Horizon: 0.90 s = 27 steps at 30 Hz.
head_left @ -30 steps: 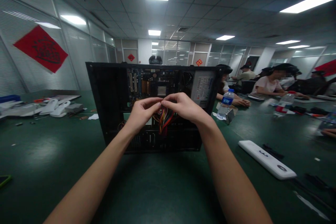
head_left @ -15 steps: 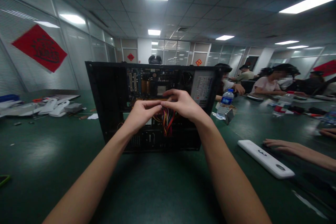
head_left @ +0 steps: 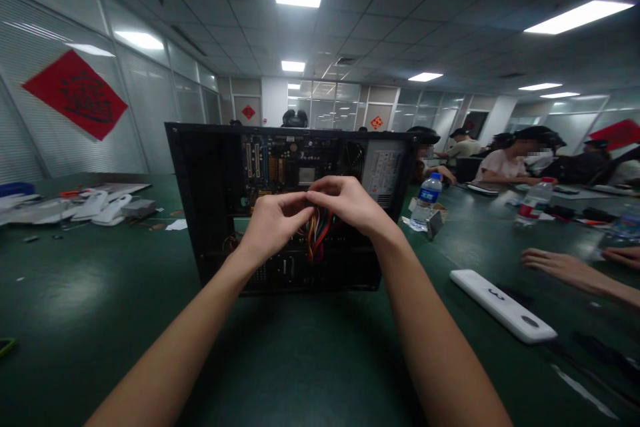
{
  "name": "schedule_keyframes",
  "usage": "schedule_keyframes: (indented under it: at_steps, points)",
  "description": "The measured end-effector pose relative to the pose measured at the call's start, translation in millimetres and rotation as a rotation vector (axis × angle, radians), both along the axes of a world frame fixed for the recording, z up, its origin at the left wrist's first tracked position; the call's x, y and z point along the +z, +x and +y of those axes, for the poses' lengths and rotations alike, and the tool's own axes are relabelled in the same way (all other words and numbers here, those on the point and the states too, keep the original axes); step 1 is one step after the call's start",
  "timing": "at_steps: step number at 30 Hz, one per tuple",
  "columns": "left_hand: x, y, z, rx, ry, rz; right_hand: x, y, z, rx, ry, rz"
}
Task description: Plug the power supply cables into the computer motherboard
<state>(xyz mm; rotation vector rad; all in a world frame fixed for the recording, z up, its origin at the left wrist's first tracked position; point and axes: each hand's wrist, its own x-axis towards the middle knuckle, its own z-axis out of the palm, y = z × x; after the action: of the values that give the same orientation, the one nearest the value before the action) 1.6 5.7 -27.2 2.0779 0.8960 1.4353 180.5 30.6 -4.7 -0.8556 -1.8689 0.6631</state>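
Observation:
An open black computer case (head_left: 203, 193) stands upright on the table in front of me. Inside it show a motherboard (head_left: 306, 175), a fan (head_left: 354, 155) and a silver power supply (head_left: 383, 170). A bundle of coloured cables (head_left: 316, 237), red, yellow and black, hangs below my fingers at the middle of the case. My left hand (head_left: 273, 223) pinches at the top of this bundle, thumb against fingers. From the other side my right hand (head_left: 345, 200) closes on it too, fingertips meeting the left ones. The exact grip point is hidden behind the fingers.
Right of the case stand a water bottle (head_left: 429, 200) and a small metal part (head_left: 436, 225). A white power strip (head_left: 503, 307) lies nearer, with another person's hand (head_left: 560, 267) beyond it. Papers and white parts (head_left: 113, 208) lie at left. Other people sit at the far right.
My left thumb has shifted slightly, and both hands stay at the cables. The other person's hand at the right has drawn back from the power strip. The view has tilted slightly.

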Motion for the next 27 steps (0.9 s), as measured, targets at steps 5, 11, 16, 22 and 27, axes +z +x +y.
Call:
schedule_keyframes:
  at_steps: [5, 11, 16, 22, 27]
  points:
    - [-0.1, -4, 4, 0.058, 0.071, 0.074, -3.8, 9, 1, 0.105, -0.143, -0.151]
    - [0.5, -11, 9, 0.056, 0.124, 0.144, -9.6, 5, 4, 0.209, -0.243, -0.075]
    - [4.8, -15, 6, 0.039, 0.12, 0.129, -13.1, -6, 6, 0.223, -0.299, 0.071]
    - [5.4, -14, 4, -0.002, 0.045, 0.011, -19.1, -11, 12, 0.315, -0.331, 0.187]
    - [3.8, -14, 6, -0.012, 0.053, 0.03, -21.7, -7, 15, 0.297, -0.289, 0.117]
